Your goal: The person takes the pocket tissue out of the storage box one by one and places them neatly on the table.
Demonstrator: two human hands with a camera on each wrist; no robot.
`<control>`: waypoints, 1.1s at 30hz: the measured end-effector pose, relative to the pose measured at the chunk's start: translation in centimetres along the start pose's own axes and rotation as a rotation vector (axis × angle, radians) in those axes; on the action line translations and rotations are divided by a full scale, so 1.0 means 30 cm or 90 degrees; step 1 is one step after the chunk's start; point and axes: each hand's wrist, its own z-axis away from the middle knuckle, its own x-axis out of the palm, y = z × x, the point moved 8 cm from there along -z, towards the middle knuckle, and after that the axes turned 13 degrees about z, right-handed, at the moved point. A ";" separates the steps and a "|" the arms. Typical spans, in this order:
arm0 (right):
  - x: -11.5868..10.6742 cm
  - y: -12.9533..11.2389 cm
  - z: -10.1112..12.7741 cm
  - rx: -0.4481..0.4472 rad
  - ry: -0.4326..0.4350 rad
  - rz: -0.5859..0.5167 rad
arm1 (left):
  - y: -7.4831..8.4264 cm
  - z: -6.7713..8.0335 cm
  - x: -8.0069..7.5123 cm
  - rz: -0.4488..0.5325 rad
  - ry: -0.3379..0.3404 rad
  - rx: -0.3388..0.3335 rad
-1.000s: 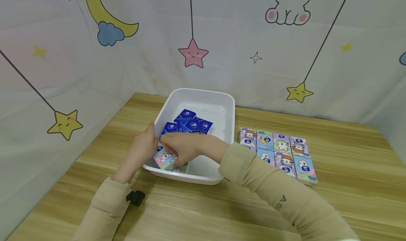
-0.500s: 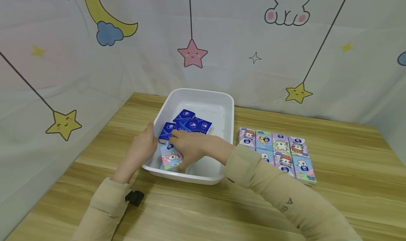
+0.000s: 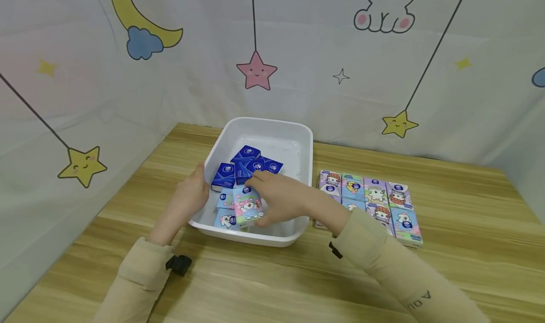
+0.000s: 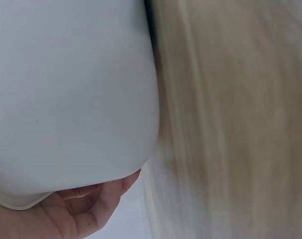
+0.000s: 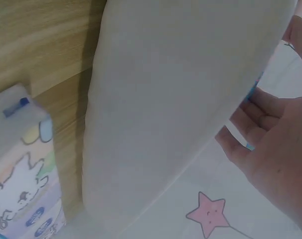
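Note:
My right hand (image 3: pixel 281 197) holds a pink-and-blue cartoon tissue pack (image 3: pixel 248 206) low inside the white plastic tub (image 3: pixel 312 145), between thumb and fingers. Under and beside it lie other cartoon packs, one of them a light blue tissue pack (image 3: pixel 225 219). Several dark blue tissue packs (image 3: pixel 223 175) rest in the middle of the tub. At the tub's left side, my left hand (image 3: pixel 191 190) grips the rim; in the left wrist view its curled fingers (image 4: pixel 108 199) press on the outer wall. The right wrist view shows little of the held pack, as the tub wall blocks it.
To the right of the tub, two rows of cartoon tissue packs (image 3: pixel 379 195) stand side by side on the wooden table (image 3: pixel 272 275). Behind the table hangs a white curtain (image 3: pixel 306 53) printed with stars and a moon. A black strap (image 3: pixel 179 265) sits at the left cuff.
My right hand has taken hold of the cartoon pack and moved it rightward inside the tub, uncovering the light blue packs beneath. The left hand stays on the rim.

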 end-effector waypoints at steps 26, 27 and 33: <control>-0.016 0.149 0.397 0.235 0.228 -0.130 | -0.005 -0.001 0.009 0.004 -0.030 -0.018; -0.012 0.153 0.412 0.248 0.224 -0.132 | -0.005 -0.001 0.008 0.005 -0.030 -0.019; 0.006 0.166 0.499 0.281 0.232 -0.123 | -0.002 0.002 0.006 0.005 -0.029 -0.017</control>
